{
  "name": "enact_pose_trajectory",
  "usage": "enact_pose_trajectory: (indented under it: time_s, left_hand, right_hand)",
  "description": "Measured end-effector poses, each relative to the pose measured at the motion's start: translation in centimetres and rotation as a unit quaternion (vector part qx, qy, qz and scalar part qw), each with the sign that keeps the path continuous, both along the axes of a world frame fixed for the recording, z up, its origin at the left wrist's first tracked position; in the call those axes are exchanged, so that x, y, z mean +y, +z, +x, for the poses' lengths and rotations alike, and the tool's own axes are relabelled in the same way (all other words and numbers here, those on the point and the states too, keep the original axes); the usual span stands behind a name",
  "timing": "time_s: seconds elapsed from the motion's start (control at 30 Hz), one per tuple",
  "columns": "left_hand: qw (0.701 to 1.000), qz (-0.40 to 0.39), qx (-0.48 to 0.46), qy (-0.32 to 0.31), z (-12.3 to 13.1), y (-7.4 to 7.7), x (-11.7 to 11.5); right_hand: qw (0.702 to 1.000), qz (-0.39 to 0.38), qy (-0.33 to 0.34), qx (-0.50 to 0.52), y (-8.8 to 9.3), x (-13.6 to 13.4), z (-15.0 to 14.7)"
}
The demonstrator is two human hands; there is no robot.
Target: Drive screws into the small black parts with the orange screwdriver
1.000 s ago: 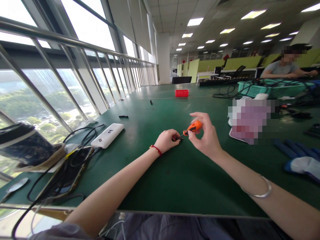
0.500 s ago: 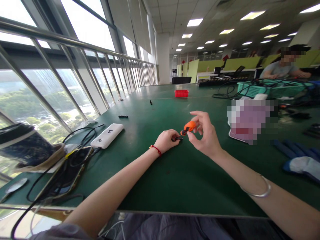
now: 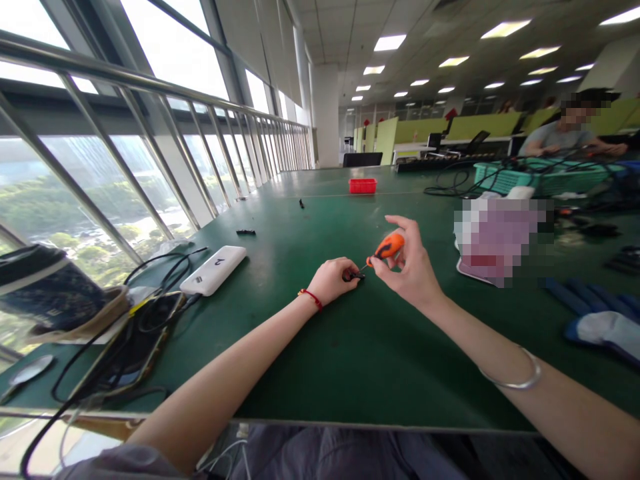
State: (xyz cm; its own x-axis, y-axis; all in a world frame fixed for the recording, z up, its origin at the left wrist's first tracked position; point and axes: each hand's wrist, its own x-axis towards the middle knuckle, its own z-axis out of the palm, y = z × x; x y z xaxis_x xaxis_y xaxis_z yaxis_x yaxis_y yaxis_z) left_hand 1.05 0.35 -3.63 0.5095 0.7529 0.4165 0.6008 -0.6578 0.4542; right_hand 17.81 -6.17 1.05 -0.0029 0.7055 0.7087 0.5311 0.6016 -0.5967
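Near the middle of the green table (image 3: 300, 360), my left hand (image 3: 332, 279) pinches a small black part (image 3: 356, 275) close to the tabletop. The fingers hide much of that part, so its kind does not show. My right hand (image 3: 411, 270) is closed around an orange and black screwdriver (image 3: 390, 247), thumb and fingers on its handle, with the index finger raised off it. The screwdriver slants down to the left. Its thin shaft reaches to the black part at my left fingertips; whether the tip touches it I cannot tell.
To the left lie a white power bank (image 3: 214, 271), a phone (image 3: 135, 353) with black cables, and a dark cup (image 3: 47, 287). A red tray (image 3: 363, 186) stands farther back. On the right are a teal basket (image 3: 530, 179), blue-white gloves (image 3: 607, 330) and a seated person (image 3: 563, 137).
My right hand has shifted slightly right, and the screwdriver has turned so that more of its handle and its thin shaft show. My left hand stays in place with the black part.
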Motion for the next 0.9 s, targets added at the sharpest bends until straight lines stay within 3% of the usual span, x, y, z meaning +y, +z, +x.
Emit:
enact_pose_trajectory:
  time_s: [0.13, 0.4, 0.6, 0.73, 0.9]
  left_hand:
    - [1.000, 0.008, 0.004, -0.005, -0.04, 0.00, 0.02]
    - [1.000, 0.004, 0.004, -0.002, 0.02, -0.01, 0.02]
    - [1.000, 0.004, 0.003, -0.001, 0.00, 0.07, -0.03]
    - [1.000, 0.003, 0.004, -0.004, -0.03, 0.11, -0.04]
    - [1.000, -0.001, 0.000, -0.004, -0.01, 0.00, 0.05]
  right_hand:
    - [0.999, -0.017, -0.024, -0.014, 0.20, -0.17, -0.17]
    - [1.000, -0.009, 0.008, -0.006, 0.17, -0.35, -0.09]
    - [0.999, 0.005, -0.035, -0.019, 0.08, -0.24, -0.09]
    - [1.000, -0.007, -0.001, -0.030, 0.25, -0.64, -0.24]
    - [0.999, 0.034, 0.012, 0.004, -0.13, -0.13, -0.02]
